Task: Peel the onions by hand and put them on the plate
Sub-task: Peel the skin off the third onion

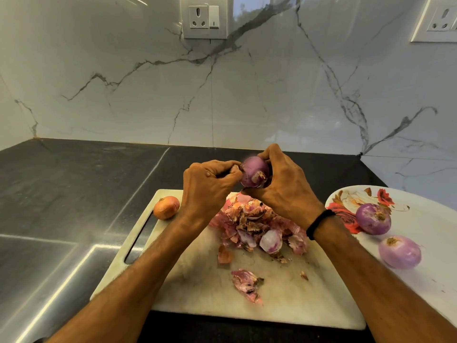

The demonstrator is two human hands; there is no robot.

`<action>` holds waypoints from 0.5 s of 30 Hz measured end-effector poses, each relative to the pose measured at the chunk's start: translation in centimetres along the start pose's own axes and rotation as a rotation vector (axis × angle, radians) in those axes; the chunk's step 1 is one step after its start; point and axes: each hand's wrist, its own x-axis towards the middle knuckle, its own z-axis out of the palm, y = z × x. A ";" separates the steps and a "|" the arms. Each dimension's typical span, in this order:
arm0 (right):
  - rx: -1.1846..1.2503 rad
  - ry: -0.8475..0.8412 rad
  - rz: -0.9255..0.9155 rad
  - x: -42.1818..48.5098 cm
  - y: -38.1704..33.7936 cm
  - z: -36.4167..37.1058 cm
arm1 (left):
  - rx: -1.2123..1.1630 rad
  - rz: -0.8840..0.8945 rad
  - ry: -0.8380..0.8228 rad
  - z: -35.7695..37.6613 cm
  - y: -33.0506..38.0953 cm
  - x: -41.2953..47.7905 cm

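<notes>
Aloft, onion (254,170) between left hand (210,184) and right hand (284,186)

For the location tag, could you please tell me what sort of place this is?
Probably a home kitchen: dark countertop, marble-look backsplash with a wall socket, cutting board strewn with onion skins.

**Marble-look wall behind a dark table**

A glossy white wall (247,95) with grey veins fills the upper frame, split by a thin vertical seam (212,107) near the centre. A socket plate (204,17) sits at top centre and a second socket plate (437,21) at the upper right. The bluish patch beside the first may be a reflected window. Below, the black table (74,181) carries bright streaks of light at lower left.
</notes>
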 end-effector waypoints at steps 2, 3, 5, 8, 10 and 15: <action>0.007 0.001 0.015 0.1 0.0 0.0 | -0.012 -0.006 -0.011 0.0 0.2 -0.1; 0.007 0.003 0.021 0.1 0.1 -0.1 | -0.026 -0.008 -0.026 0.1 0.3 -0.2; 0.005 0.007 0.022 0.2 0.2 -0.1 | -0.048 -0.012 -0.053 0.2 0.5 -0.3; -0.005 0.001 0.011 0.2 0.2 -0.1 | -0.059 -0.024 -0.065 0.1 0.5 -0.3; -0.018 -0.005 0.002 0.2 0.2 -0.1 | -0.048 -0.022 -0.078 0.1 0.5 -0.3; -0.033 -0.009 -0.011 0.0 0.4 0.2 | 0.006 0.000 -0.039 0.2 0.2 -0.3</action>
